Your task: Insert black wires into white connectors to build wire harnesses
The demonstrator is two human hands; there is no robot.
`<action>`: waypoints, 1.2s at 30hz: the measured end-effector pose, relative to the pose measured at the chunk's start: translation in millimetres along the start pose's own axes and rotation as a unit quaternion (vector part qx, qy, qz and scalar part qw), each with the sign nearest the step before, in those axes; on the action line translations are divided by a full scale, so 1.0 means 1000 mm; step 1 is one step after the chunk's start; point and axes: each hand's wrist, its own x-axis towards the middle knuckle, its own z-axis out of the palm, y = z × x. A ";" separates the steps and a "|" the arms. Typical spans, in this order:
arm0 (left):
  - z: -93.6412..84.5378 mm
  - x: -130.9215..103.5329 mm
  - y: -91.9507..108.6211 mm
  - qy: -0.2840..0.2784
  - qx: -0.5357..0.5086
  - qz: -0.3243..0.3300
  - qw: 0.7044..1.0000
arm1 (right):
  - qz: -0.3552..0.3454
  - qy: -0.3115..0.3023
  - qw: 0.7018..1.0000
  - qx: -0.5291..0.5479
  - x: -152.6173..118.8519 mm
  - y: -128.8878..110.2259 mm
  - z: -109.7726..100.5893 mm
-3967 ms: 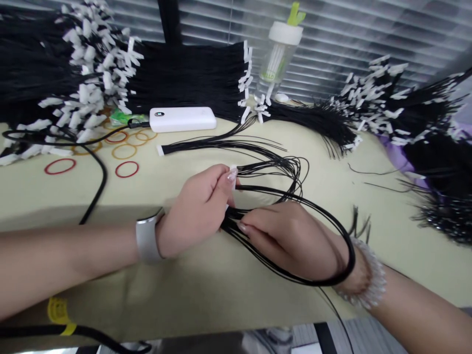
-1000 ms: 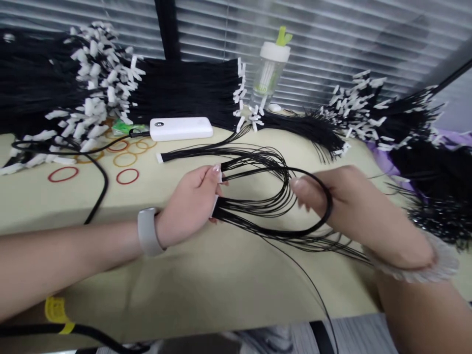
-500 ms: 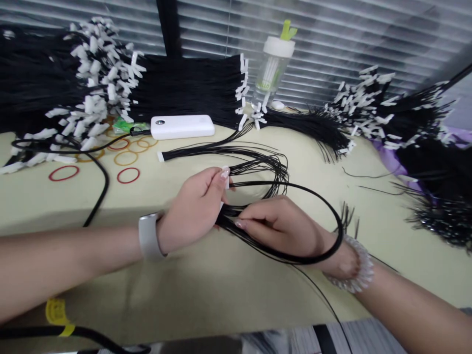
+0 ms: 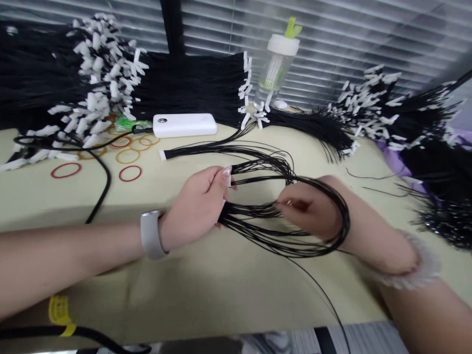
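Note:
My left hand is closed on looped black wires, pinching them at their white connectors. Those wires run out to the right from both sides of the grip and bend round in a wide loop. Inside the loop, my right hand is closed with thumb and forefinger together on strands of the wires; its fingertips are a little blurred. One thin strand trails down past the table's front edge. Just behind lies another bundle of wires, with a white connector at its left end.
A white power bank with a black cable lies beyond my left hand. Red and yellow rubber bands are scattered nearby. Heaps of black wires with white connectors line the back, beside a clear bottle. More wires lie at right.
My right hand has moved right along the wires, away from my left hand. The strands of the loop are more spread out. My left hand keeps its hold.

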 end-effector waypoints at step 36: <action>0.000 -0.002 0.001 -0.067 0.011 0.014 0.998 | -0.029 0.122 0.992 -0.018 0.004 -0.013 0.015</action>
